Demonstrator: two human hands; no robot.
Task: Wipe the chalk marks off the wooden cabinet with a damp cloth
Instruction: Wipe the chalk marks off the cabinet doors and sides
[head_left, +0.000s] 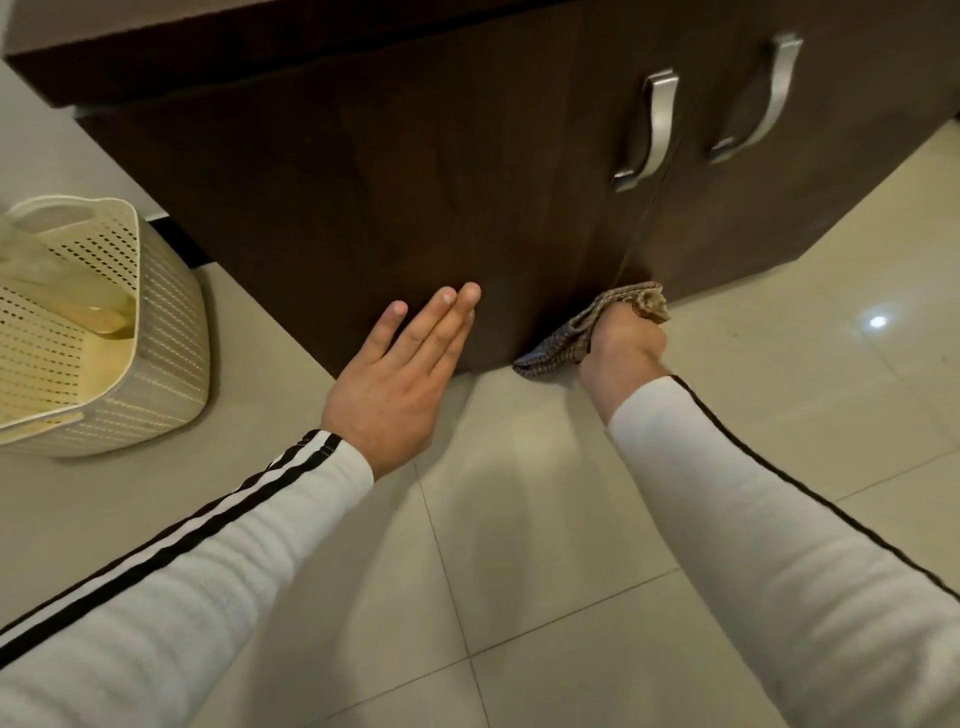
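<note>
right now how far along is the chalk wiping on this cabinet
Done: the dark cabinet door shows no chalk marks I can make out. In hand: the right hand has a closed grip on the checked cloth at the door's bottom edge, while the left hand lies flat against it. Left: probably only this lower strip; the right-hand door is partly out of view.

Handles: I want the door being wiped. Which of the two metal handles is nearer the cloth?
The left handle, on the door just above the cloth; the right handle sits farther away.
</note>
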